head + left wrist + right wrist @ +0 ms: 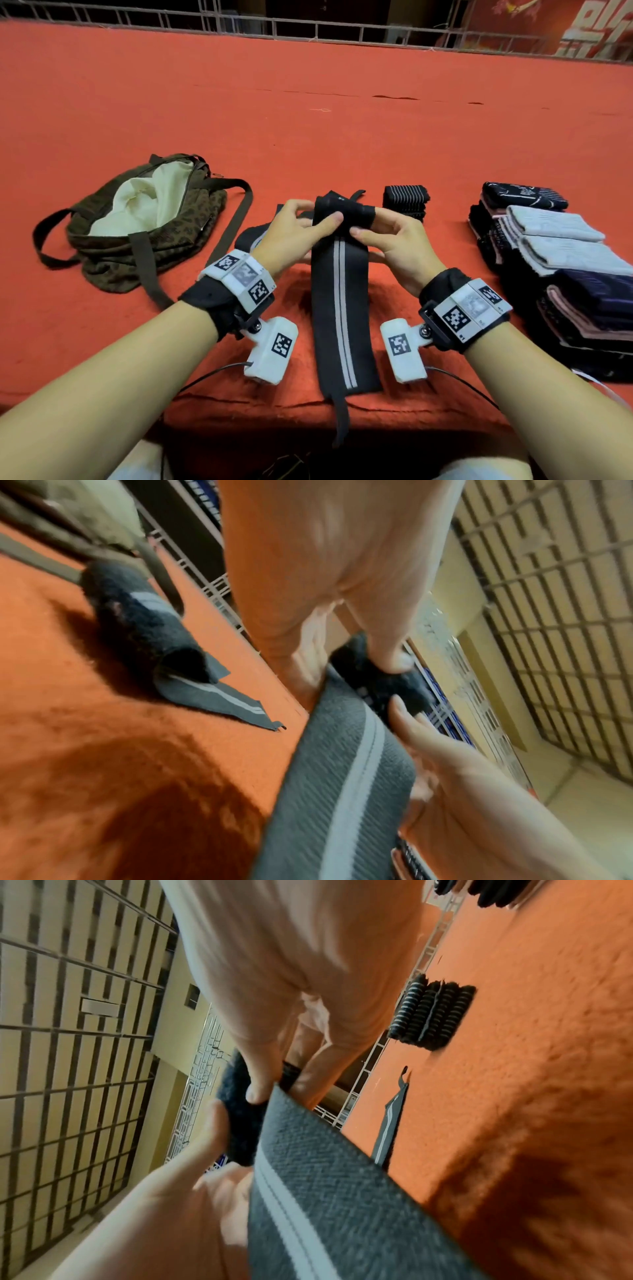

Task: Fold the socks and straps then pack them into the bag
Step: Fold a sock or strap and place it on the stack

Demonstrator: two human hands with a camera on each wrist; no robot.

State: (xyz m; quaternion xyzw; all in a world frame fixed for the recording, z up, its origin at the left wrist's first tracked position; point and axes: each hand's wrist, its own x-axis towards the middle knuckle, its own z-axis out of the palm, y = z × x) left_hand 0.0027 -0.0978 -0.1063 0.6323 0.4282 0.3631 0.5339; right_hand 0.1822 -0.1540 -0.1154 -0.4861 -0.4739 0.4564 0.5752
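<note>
Both hands raised over the red cloth table (342, 130), working the top end of a black strap (337, 291) with a pale double stripe. Left hand (298, 228) pinching the strap's upper fold between thumb and fingers; right hand (394, 240) pinching the same end from the other side, forefinger tucked inside the dark fuzzy wrap. Rest of strap hanging down toward the near table edge, thin tail dangling past it. Second strap (164, 653) lying partly rolled on the cloth, behind the left hand. Rolled striped strap (406, 202) set just beyond the right hand. Open leopard-print bag (144, 219) at left, cream lining showing. Stack of folded socks (555, 267) at right, well apart from the bag.
</note>
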